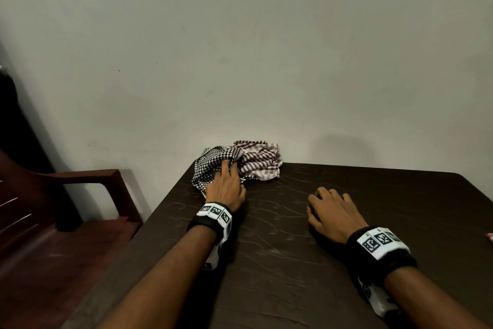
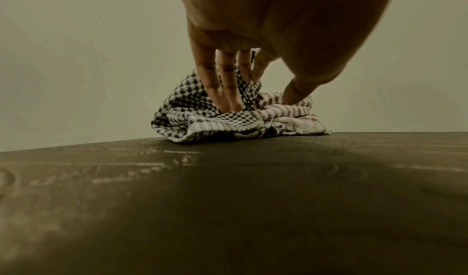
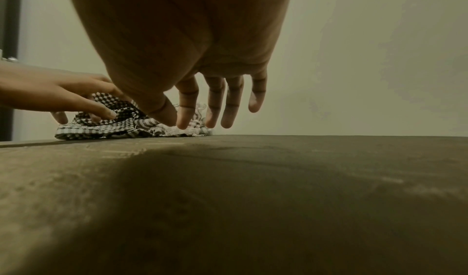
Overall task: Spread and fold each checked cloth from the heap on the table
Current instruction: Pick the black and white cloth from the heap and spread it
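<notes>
Two bare forearms reach forward over a dark brown counter point(image 1: 346, 195) set against a pale wall point(image 1: 266, 48). Each wrist wears a black band with white blocks printed in black square patterns.

The left hand point(image 1: 225, 184) stretches to the far edge of the counter, palm down, and rests on a heap of two crumpled checked cloths. Its fingers point(image 2: 222, 91) run down into the folds of the black-and-white cloth point(image 1: 210, 166), the tips sunk in the fabric, while the thumb point(image 2: 293, 93) reaches toward the red-and-white cloth point(image 1: 260, 162). Whether the hand has clamped the cloth or only presses on it cannot be told.

The right hand point(image 1: 333, 214) hovers low over the bare counter, palm down, well apart from the heap. Its fingers point(image 3: 215, 103) hang loose and slightly spread, grasping nothing.

The two cloths lie touching and partly tangled at the back of the counter, against the wall, the black-and-white one on the left, the red-and-white one on the right.

One dark red chair point(image 1: 80, 195) stands left of the counter.
</notes>
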